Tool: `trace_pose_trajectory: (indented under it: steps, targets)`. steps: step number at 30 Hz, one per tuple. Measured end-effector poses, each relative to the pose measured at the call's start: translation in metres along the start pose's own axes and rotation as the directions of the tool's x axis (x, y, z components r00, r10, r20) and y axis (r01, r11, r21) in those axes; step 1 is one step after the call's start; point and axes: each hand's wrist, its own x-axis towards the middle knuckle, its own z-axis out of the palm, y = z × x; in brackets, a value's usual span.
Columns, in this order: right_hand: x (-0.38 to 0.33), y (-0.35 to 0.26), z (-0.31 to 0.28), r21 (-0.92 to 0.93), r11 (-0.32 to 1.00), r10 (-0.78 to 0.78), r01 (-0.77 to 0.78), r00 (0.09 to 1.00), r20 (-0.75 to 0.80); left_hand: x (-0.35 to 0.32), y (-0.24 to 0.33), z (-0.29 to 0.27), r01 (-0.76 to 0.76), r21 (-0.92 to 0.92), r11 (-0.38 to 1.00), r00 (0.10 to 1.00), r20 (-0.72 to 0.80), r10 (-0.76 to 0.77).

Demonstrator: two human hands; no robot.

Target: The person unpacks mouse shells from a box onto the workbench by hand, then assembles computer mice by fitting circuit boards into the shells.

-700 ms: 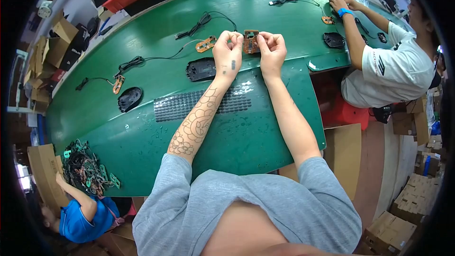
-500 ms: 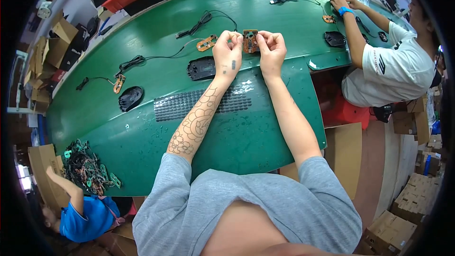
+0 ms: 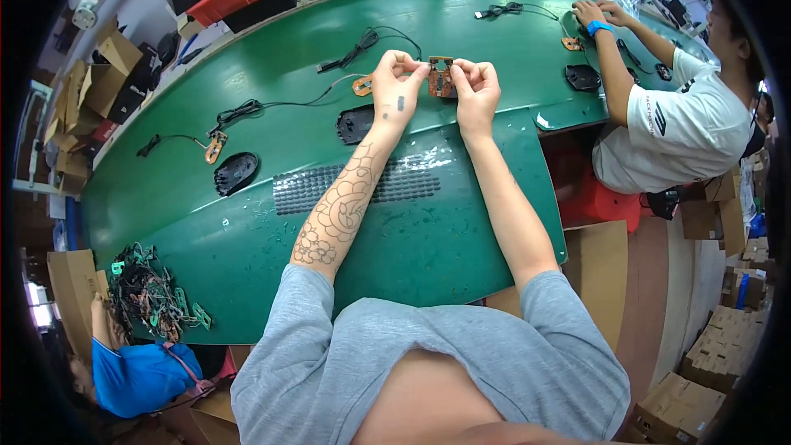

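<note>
Out over the green table, my left hand [image 3: 395,91] and my right hand [image 3: 477,99] are both closed in a pinch at opposite edges of a small orange-brown circuit board [image 3: 440,78]. The board is upright between my fingertips, its component side showing; some dark material shows behind its lower edge. Below my left wrist, partly hidden by it, lies a black mouse shell [image 3: 354,124]. Another orange board [image 3: 362,86], wired to a cable, rests just left of my left hand. Under my left forearm is a clear sheet of round black pads [image 3: 309,191].
Farther left lie another black mouse shell [image 3: 236,173], a wired board [image 3: 216,148] and coiled cables [image 3: 239,113]. A tangled heap of cables and green boards [image 3: 152,292] sits at the near left. One co-worker [image 3: 684,115] works at the right, another [image 3: 140,371] at the lower left.
Both hands have shifted slightly right and down in view with the board between them. The lower-left co-worker's arm has come down toward the cable heap.
</note>
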Motion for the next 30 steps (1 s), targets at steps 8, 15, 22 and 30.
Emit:
trace_pose_trajectory:
  steps: [8, 15, 22, 30]
  targets:
    - [0.116, 0.050, -0.039, -0.477, 0.868, 0.076, -0.136, 0.987, -0.143, 0.047, 0.023, -0.053, -0.334, 0.724, 0.603, 0.921, 0.116, 0.371]
    - [0.131, 0.053, -0.106, -0.959, 0.278, -0.179, -0.064, 0.977, -0.117, 0.055, -0.004, -0.075, -0.273, 0.930, 0.244, 0.939, 0.313, -0.140]
    - [-0.046, -0.057, -0.043, -0.651, 0.674, 0.102, 0.349, 0.829, 0.550, 0.018, 0.039, -0.078, -0.238, 0.640, 0.730, 0.971, 0.127, 0.204]
    - [-0.092, -0.071, -0.027, -0.670, 0.681, 0.262, 0.297, 0.755, 0.601, -0.081, 0.035, -0.097, -0.144, 0.464, 0.874, 0.986, -0.006, 0.166]
